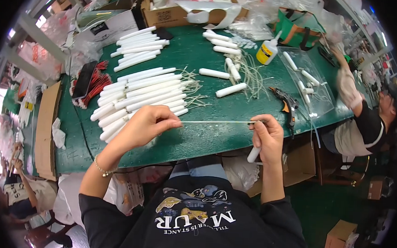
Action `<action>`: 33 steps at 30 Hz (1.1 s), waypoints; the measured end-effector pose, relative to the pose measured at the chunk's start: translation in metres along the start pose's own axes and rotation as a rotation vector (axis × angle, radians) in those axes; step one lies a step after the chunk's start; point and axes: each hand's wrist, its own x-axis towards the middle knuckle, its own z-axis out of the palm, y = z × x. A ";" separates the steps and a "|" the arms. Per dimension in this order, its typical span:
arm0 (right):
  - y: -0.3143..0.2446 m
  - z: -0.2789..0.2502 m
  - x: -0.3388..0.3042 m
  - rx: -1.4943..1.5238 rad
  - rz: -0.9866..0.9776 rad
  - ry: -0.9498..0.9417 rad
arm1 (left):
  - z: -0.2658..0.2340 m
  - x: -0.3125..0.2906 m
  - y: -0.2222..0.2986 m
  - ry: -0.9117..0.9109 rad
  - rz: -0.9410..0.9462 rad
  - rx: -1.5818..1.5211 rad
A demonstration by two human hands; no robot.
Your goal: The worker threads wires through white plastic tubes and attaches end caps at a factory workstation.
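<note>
A thin whitish cord [217,121] is stretched nearly level above the near part of the green table. My left hand [150,125] pinches its left end between thumb and fingertips. At the other end my right hand [269,136] is closed on the cord and on a short white tube [253,154], whose rounded end sticks out below the palm. A small dark piece shows at the right fingertips, too small to name. Left of centre lie many long white tubes [146,91] in rows, some with loose cords [194,85] at their right ends.
A black and orange glue gun [287,106] lies right of my right hand. Beyond are short white tubes [230,89], a white bottle with a yellow label [267,51] and a clear plastic bag [307,85]. A phone [84,79] rests on red wires at left. Co-workers sit on both sides.
</note>
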 end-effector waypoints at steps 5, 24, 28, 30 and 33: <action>0.005 0.002 0.000 0.089 0.036 -0.007 | -0.013 0.008 0.007 -0.012 0.236 0.404; 0.033 0.007 0.025 0.305 0.061 0.241 | -0.139 0.159 -0.137 0.313 0.096 1.167; 0.019 0.011 0.029 0.256 0.006 0.251 | -0.138 0.153 -0.112 0.335 0.024 1.310; 0.011 0.012 0.030 0.254 -0.033 0.254 | -0.133 0.139 -0.075 0.518 -0.017 1.164; -0.004 0.013 0.033 0.236 -0.105 0.245 | -0.124 0.100 -0.030 0.824 0.383 0.499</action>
